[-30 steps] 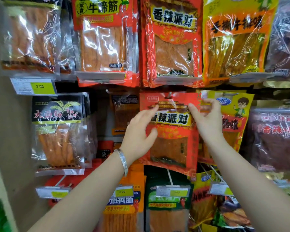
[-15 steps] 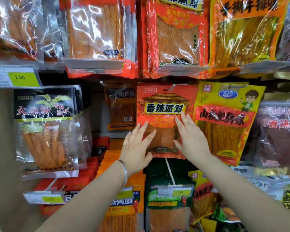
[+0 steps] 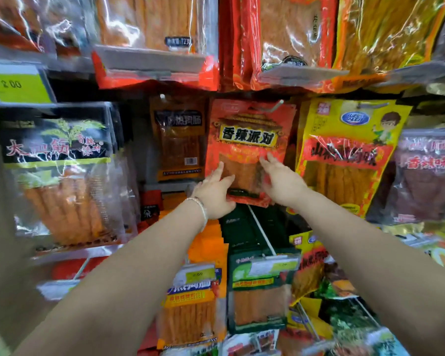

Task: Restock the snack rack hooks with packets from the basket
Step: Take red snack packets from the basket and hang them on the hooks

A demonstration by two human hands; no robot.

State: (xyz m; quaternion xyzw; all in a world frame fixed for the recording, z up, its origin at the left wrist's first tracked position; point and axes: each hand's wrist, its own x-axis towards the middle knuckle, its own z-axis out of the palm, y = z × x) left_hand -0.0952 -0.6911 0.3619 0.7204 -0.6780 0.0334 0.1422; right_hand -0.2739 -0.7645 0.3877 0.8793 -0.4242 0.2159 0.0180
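A red snack packet (image 3: 249, 129) with a yellow label hangs from a metal hook (image 3: 278, 105) in the rack's middle row. Both my hands lie against its lower part with straight fingers. My left hand (image 3: 215, 192), a bracelet on its wrist, touches the bottom left corner. My right hand (image 3: 280, 183) presses flat on the lower right side. The basket is out of view.
An orange packet (image 3: 179, 140) hangs to the left and a yellow packet (image 3: 344, 155) to the right of the red one. Larger packets fill the row above. A green packet (image 3: 260, 286) and price tags (image 3: 18, 84) sit on hooks below and at the left.
The red packet went from being held at its top to hanging on the hook. My hands slid down to its lower half and pushed it back towards the rack.
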